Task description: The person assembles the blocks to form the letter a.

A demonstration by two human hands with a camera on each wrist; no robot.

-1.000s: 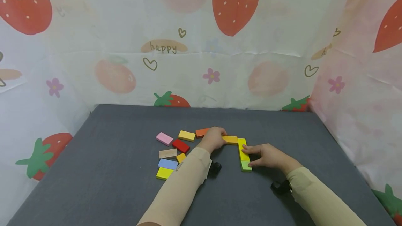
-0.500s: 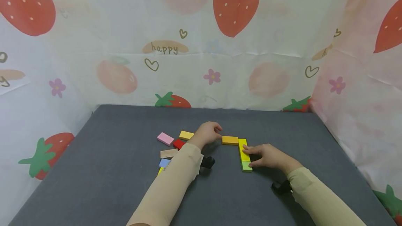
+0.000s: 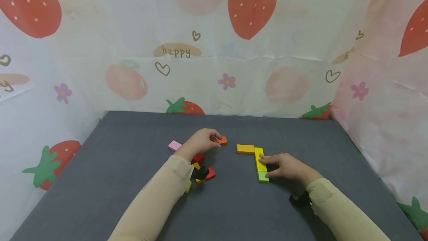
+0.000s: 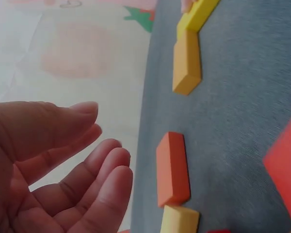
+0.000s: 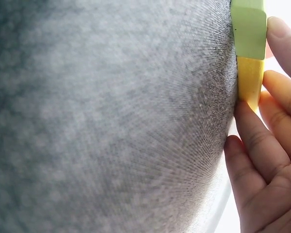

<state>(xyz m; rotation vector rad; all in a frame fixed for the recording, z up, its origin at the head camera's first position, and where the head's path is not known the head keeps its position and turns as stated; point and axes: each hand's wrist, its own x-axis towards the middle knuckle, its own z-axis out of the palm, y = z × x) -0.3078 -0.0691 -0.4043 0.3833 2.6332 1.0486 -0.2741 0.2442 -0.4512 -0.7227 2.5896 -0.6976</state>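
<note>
My left hand (image 3: 202, 140) hovers over the left group of blocks, fingers loosely bent. Nothing sits between its thumb and fingers in the left wrist view. An orange-red block (image 4: 173, 167) lies on the table just beyond those fingertips. My right hand (image 3: 287, 166) rests at a yellow block (image 3: 260, 160) and a light green block (image 3: 263, 176) lying end to end. Its thumb is at the green one, and its fingers reach the yellow one. An amber block (image 3: 245, 149) meets the yellow block's far end at a right angle.
Beneath my left forearm lie several partly hidden blocks, among them a pink block (image 3: 174, 145) and a red block (image 3: 210, 174). All stand on a dark grey tabletop (image 3: 234, 211). A strawberry-print curtain (image 3: 200, 77) hangs along the back and sides.
My left hand has moved left, away from the amber block and past the orange-red block, uncovering its right end. My right hand has stayed in place at the yellow and green blocks.
</note>
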